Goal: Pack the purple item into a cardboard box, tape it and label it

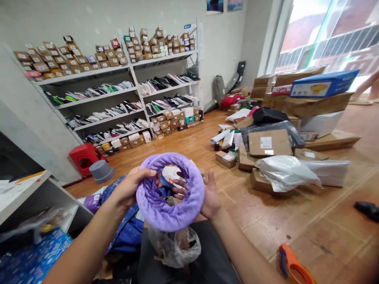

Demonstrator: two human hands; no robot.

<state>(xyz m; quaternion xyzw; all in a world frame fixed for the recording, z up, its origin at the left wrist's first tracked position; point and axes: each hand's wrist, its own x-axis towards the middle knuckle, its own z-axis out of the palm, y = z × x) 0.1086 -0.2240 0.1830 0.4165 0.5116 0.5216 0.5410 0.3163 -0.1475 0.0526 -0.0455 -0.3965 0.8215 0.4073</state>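
A purple plush fabric ring (170,217) is held up in front of me. My left hand (130,189) grips its left side, the thumb pressed over the rim and the other fingers mostly hidden behind it. On the opposite side, my right hand (211,201) supports the ring from behind. Its thumb points up, away from the fabric, and its outstretched fingers show through the ring's hole. Below the ring, a crumpled clear plastic bag (180,248) lies on my dark-clad lap.
Shelves (103,69) of boxes and packets line the wall. Parcels (269,142) are piled on the floor at right, beyond an orange-handled tool (294,264). A red stool (81,157) and grey upturned tub (101,172) stand left; blue material (127,232) lies beside my lap.
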